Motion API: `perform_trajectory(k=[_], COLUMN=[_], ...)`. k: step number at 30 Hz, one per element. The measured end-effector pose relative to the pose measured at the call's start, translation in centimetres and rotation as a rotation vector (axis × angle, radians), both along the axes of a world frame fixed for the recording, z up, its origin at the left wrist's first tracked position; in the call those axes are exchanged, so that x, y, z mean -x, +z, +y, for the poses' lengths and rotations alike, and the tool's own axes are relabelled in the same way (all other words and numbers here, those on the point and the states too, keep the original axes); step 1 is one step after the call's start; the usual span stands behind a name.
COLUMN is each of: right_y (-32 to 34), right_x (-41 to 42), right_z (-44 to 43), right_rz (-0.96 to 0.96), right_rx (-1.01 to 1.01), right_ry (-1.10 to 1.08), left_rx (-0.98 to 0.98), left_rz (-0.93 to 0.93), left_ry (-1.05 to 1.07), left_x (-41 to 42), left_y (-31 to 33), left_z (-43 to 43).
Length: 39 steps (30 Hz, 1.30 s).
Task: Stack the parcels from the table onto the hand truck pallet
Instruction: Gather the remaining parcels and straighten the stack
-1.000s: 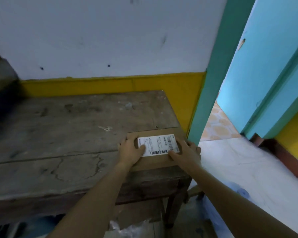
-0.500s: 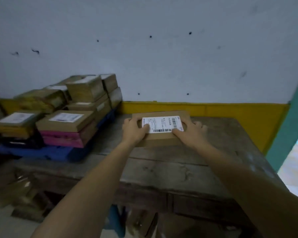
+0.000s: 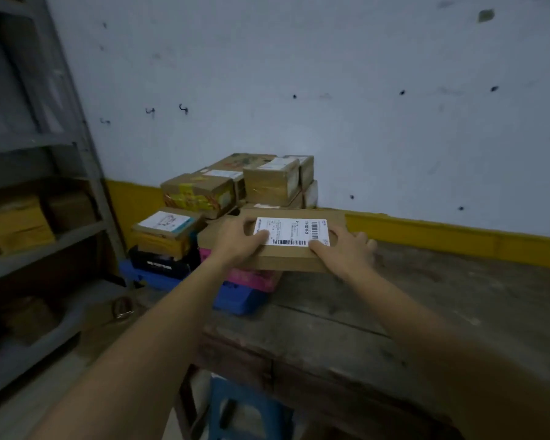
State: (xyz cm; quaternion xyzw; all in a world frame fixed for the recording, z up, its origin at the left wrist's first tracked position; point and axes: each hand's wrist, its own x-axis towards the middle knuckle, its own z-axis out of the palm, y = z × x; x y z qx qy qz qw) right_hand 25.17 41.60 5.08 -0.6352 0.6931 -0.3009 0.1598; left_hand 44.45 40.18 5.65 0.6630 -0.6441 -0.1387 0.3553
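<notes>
Left hand [image 3: 238, 243] and right hand [image 3: 344, 250] grip flat parcel [image 3: 286, 260] by its ends, long axis left-right; loaded pallet [image 3: 239, 301] just left, left hand nearer.

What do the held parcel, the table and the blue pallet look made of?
Parcel: plain brown cardboard, matte, with a white paper label stuck on top. Table: old bare wood, dull and scuffed, with visible plank seams and cracks. Pallet: probably moulded plastic, judging by its even blue colour, though little of it shows.
</notes>
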Motion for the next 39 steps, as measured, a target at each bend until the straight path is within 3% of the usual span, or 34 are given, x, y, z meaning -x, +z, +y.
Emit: perform_trajectory(k=[14,29,39], right_y=[-0.7,-3.0,-3.8], right_x=[-10.8,-15.4,-16.0], right_z=[-12.9,-11.6,-11.5], right_rz=[-0.076,-0.014,-0.157], right_rx=[-0.05,-0.158,-0.154], right_ry=[-0.036,-0.264,-0.296], left_rx=[-0.084,-0.192,-0.278], left_rz=[-0.004,-0.121,-0.118], left_ry=[-0.027,-0.314,-0.314], left_x=[-10.5,-14.0,-14.2], left_y=[-0.5,-2.4,-3.5], left_z=[-14.0,-17.4,-18.3])
